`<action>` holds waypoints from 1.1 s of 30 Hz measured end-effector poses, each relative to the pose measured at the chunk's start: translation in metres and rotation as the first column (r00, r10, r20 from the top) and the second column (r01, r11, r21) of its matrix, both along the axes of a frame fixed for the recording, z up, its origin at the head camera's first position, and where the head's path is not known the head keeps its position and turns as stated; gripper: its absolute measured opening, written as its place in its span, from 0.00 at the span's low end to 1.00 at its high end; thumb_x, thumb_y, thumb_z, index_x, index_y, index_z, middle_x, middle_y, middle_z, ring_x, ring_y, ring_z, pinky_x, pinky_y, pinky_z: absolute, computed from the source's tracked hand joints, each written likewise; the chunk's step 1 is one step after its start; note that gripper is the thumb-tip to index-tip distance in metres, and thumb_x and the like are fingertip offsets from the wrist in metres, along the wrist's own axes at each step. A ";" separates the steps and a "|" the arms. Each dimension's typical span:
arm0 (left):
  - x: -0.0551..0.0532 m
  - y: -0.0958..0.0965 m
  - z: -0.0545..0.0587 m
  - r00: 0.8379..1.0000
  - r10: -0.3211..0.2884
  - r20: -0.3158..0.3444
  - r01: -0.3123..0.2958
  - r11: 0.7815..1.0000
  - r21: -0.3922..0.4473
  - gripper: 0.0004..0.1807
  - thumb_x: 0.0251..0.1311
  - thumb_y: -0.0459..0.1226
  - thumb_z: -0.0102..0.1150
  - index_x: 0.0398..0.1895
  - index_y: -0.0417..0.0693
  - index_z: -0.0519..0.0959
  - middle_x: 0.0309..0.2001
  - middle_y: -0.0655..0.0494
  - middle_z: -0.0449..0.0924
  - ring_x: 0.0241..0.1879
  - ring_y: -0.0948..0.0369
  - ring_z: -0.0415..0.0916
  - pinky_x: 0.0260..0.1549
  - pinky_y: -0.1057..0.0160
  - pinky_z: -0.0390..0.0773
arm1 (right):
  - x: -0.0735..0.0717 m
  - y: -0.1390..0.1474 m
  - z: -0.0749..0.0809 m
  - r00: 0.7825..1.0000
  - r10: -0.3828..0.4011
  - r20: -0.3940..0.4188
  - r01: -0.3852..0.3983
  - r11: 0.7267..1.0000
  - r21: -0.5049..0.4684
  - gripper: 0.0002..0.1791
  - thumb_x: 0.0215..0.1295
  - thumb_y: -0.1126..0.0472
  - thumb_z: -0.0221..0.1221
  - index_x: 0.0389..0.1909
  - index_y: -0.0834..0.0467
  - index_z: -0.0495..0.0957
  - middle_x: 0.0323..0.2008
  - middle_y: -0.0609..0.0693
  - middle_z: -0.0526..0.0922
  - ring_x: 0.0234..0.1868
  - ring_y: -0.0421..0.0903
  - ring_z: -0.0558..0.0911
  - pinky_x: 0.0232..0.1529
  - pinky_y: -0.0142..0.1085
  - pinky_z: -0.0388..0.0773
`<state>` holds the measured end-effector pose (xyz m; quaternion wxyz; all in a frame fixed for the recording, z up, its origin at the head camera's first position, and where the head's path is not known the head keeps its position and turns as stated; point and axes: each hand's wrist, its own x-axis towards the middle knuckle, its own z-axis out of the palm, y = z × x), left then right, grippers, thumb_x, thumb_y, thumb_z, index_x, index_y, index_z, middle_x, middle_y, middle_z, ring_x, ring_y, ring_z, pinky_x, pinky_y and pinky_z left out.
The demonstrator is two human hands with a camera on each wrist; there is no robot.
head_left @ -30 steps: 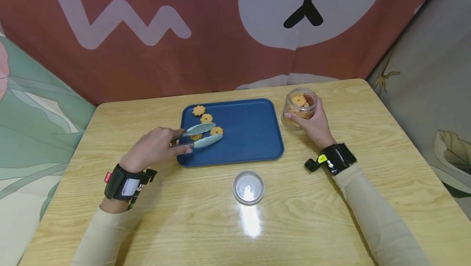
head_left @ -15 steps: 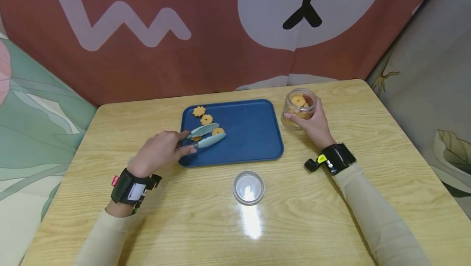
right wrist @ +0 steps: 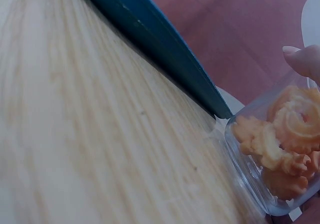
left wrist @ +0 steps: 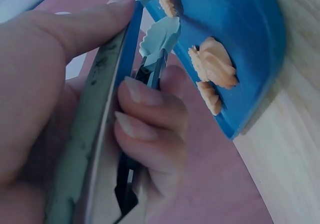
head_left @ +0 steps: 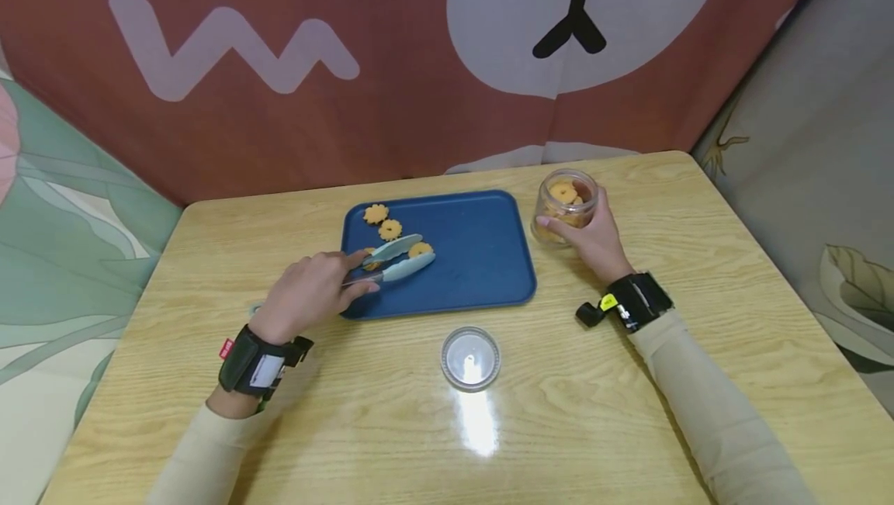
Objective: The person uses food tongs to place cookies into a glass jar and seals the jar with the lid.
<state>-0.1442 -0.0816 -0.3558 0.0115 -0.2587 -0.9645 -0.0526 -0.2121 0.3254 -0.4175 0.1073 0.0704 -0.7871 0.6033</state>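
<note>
My left hand (head_left: 310,295) holds a pair of tongs (head_left: 408,266) with pale blue scalloped tips, its thumb and fingers on the two arms. The tips reach over the left half of a blue tray (head_left: 482,257), with a flower-shaped cookie (head_left: 421,249) between them. Nearer my hand, another cookie (head_left: 370,261) is partly hidden by the tongs. Two more lie toward the far left corner, including a ring cookie (head_left: 390,230). My right hand (head_left: 599,241) grips a clear open jar (head_left: 552,232) right of the tray; piled cookies (right wrist: 300,119) show through its wall.
A round clear lid (head_left: 471,359) lies on the wooden table (head_left: 391,427) in front of the tray. Behind the table's far edge hangs a reddish-brown cloth (head_left: 279,140) with a printed animal face.
My left hand and the tongs have moved a little to the right, and the cookie between the tips has shifted right with them. My right hand stays on the jar.
</note>
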 end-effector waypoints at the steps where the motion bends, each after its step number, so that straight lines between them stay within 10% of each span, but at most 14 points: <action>1: 0.000 0.001 0.000 1.000 -0.002 -0.001 0.002 1.000 0.003 0.31 0.58 0.54 0.59 0.59 0.43 0.74 0.13 0.60 0.58 0.12 0.63 0.61 0.09 0.63 0.57 | 0.000 0.000 0.000 1.000 0.000 0.001 0.000 1.000 0.002 0.48 0.51 0.58 0.70 0.68 0.58 0.51 0.67 0.58 0.57 0.64 0.46 0.60 0.63 0.49 0.56; 33: -0.021 0.065 0.044 0.975 -0.146 -0.169 0.156 0.987 0.046 0.30 0.59 0.57 0.57 0.56 0.45 0.75 0.21 0.58 0.68 0.18 0.64 0.65 0.11 0.63 0.63 | 0.000 0.001 0.001 1.000 0.000 0.007 0.000 1.000 0.007 0.48 0.51 0.58 0.70 0.68 0.58 0.51 0.67 0.57 0.57 0.65 0.48 0.59 0.63 0.49 0.55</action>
